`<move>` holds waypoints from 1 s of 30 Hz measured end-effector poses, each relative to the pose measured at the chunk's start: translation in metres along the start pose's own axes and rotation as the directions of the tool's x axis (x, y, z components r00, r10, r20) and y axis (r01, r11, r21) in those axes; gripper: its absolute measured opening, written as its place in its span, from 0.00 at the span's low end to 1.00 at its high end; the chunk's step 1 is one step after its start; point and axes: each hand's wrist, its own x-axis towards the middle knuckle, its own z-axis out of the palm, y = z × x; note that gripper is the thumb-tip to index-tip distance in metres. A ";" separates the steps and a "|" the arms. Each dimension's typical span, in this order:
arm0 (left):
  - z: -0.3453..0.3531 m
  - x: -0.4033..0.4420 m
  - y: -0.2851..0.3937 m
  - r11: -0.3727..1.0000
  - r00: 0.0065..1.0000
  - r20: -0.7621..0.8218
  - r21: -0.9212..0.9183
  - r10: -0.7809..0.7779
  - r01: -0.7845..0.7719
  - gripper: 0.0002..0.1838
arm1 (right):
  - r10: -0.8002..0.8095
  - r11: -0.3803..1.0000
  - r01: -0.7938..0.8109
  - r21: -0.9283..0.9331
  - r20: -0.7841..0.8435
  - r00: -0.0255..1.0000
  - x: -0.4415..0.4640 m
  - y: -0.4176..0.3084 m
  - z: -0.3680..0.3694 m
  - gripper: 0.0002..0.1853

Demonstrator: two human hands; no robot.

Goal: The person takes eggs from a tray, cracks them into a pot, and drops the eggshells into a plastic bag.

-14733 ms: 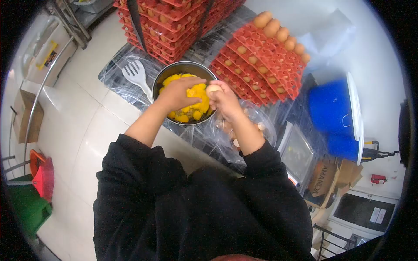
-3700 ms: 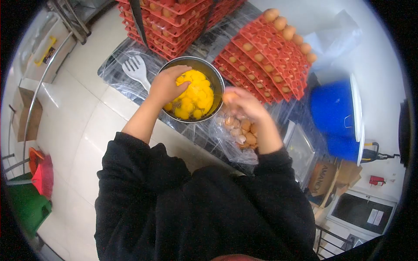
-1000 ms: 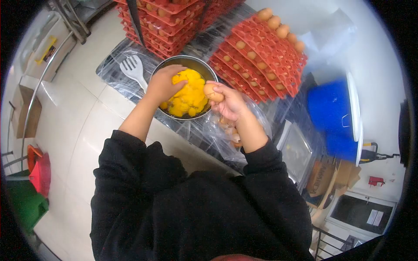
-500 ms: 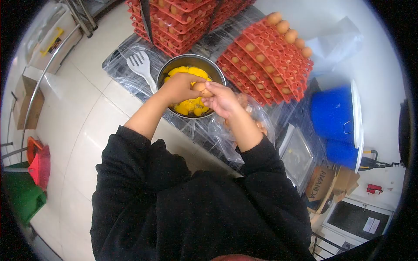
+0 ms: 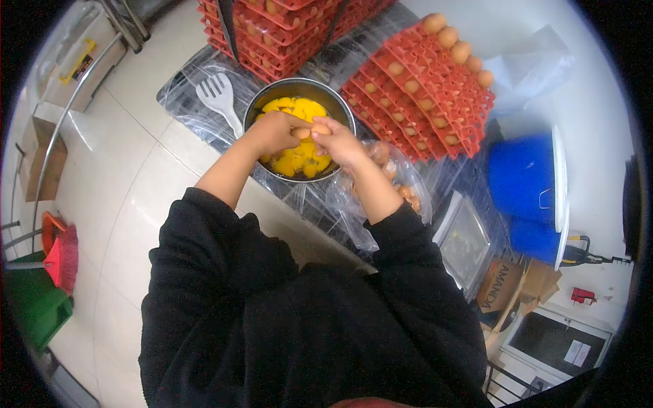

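Above a round metal pot [image 5: 300, 87] my two hands grip a brown egg whose shell is parted in two. My left hand [image 5: 273, 133] is closed on one eggshell half [image 5: 301, 132]. Closed on the other half [image 5: 320, 128] is my right hand [image 5: 342, 145]. Many yellow yolks [image 5: 296, 107] lie in the pot below, partly hidden by my hands. Beside my right forearm sits a clear plastic bag [image 5: 345, 204] with broken eggshells [image 5: 407, 194] in it. A white slotted spatula [image 5: 217, 95] rests by the pot, its handle toward the rim.
Red egg trays [image 5: 435, 92] lean in a stack right of the pot, with whole eggs [image 5: 460, 51] along the edge. A taller strapped tray stack [image 5: 272, 41] stands behind. Blue tubs [image 5: 520, 177], a metal tray [image 5: 464, 241] and a cardboard box [image 5: 500, 285] are at right.
The egg was in one piece between my hands; now its shell is split, one part in each hand. My hands have tilted inward over the pot.
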 end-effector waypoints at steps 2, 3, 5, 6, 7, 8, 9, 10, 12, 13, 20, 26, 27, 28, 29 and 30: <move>-0.007 0.000 0.002 0.997 0.994 0.077 0.031 -0.073 0.071 0.21 | -0.055 0.993 0.051 -0.108 -0.028 0.998 0.001 0.001 0.001 0.25; -0.010 0.000 0.004 0.993 0.987 0.113 0.049 -0.110 0.105 0.20 | -0.083 0.984 0.076 -0.162 -0.039 0.996 0.002 0.001 0.001 0.26; -0.008 -0.001 0.003 0.998 0.997 0.063 0.032 -0.052 0.050 0.20 | -0.215 0.955 0.201 -0.220 -0.044 0.976 0.014 0.017 -0.004 0.26; -0.007 -0.001 0.004 0.999 0.999 0.038 0.024 -0.023 0.022 0.20 | -0.279 0.933 0.260 -0.249 -0.043 0.959 0.012 0.012 -0.002 0.25; -0.006 0.000 0.006 0.999 1.000 -0.012 0.035 -0.008 0.009 0.20 | -0.211 0.972 0.201 -0.119 -0.072 0.975 0.009 0.008 -0.001 0.25; -0.004 0.002 0.010 0.999 0.998 -0.061 0.047 0.008 -0.005 0.21 | -0.138 0.990 0.140 0.015 -0.093 0.986 0.004 0.003 -0.001 0.26; -0.002 0.004 0.013 0.998 0.994 -0.110 0.060 0.026 -0.020 0.21 | -0.064 0.986 0.079 0.150 -0.105 0.992 -0.002 -0.007 0.002 0.26; 0.000 0.006 0.014 0.994 0.984 -0.145 0.054 0.102 -0.095 0.22 | -0.010 0.964 0.036 0.263 -0.099 0.995 -0.005 -0.011 0.002 0.25; 0.002 0.009 0.017 0.968 0.944 -0.216 0.050 0.249 -0.244 0.22 | 0.091 0.878 -0.047 0.477 -0.068 0.994 -0.010 -0.016 -0.004 0.24; 0.002 0.010 0.021 0.956 0.926 -0.237 0.064 0.293 -0.286 0.22 | 0.094 0.894 -0.070 0.443 -0.032 0.995 -0.013 -0.015 -0.009 0.24; -0.028 0.000 0.022 0.986 0.841 -0.514 0.060 0.166 -0.157 0.21 | 0.018 0.818 0.165 -0.551 0.311 0.950 -0.098 -0.013 -0.115 0.26; -0.026 -0.002 0.004 0.998 0.848 -0.528 -0.034 -0.056 0.044 0.18 | 0.194 0.482 -0.287 -0.828 -0.219 0.956 -0.150 -0.015 -0.140 0.34; -0.025 -0.001 0.005 0.998 0.851 -0.522 -0.027 -0.058 0.051 0.18 | 0.122 0.507 -0.314 -0.803 -0.294 0.948 -0.153 -0.020 -0.149 0.34; -0.023 -0.001 0.006 0.998 0.855 -0.514 -0.019 -0.061 0.059 0.18 | -0.122 0.558 -0.099 -0.824 -0.200 0.972 -0.151 -0.028 -0.160 0.27; -0.022 0.000 0.006 0.997 0.861 -0.505 -0.010 -0.066 0.070 0.18 | -0.194 0.620 -0.061 -0.782 -0.228 0.954 -0.148 -0.039 -0.172 0.23; -0.018 0.002 0.003 0.999 0.868 -0.496 0.006 -0.031 0.039 0.18 | -0.262 0.676 -0.015 -0.737 -0.259 0.930 -0.144 -0.071 -0.170 0.19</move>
